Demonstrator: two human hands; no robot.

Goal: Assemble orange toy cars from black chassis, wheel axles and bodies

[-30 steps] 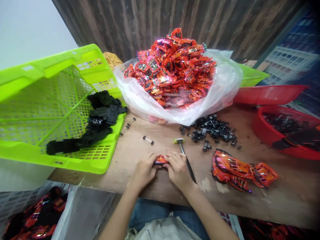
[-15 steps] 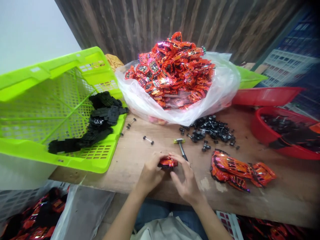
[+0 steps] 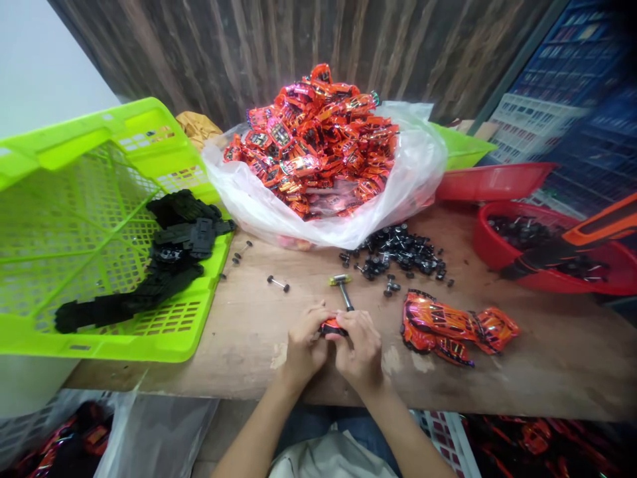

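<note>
My left hand (image 3: 304,344) and my right hand (image 3: 359,347) are both closed round one small orange toy car (image 3: 332,326), pressing it against the wooden table (image 3: 249,332) near its front edge. Just beyond my fingers lies a small hammer (image 3: 343,291) with a yellow-banded head. To the right of my right hand lie a few loose orange car shells (image 3: 452,327). A heap of black wheel-and-axle sets (image 3: 403,255) is spread behind them.
A clear plastic bag (image 3: 323,226) heaped with orange car shells stands at the back. A lime-green crate (image 3: 99,219) on its side at the left holds black chassis parts (image 3: 169,259). Red basins (image 3: 542,265) with black parts stand at the right. A single axle (image 3: 277,283) lies loose.
My right hand had lifted off the toy car half a second ago and has now closed on it again. The view has shifted to the right.
</note>
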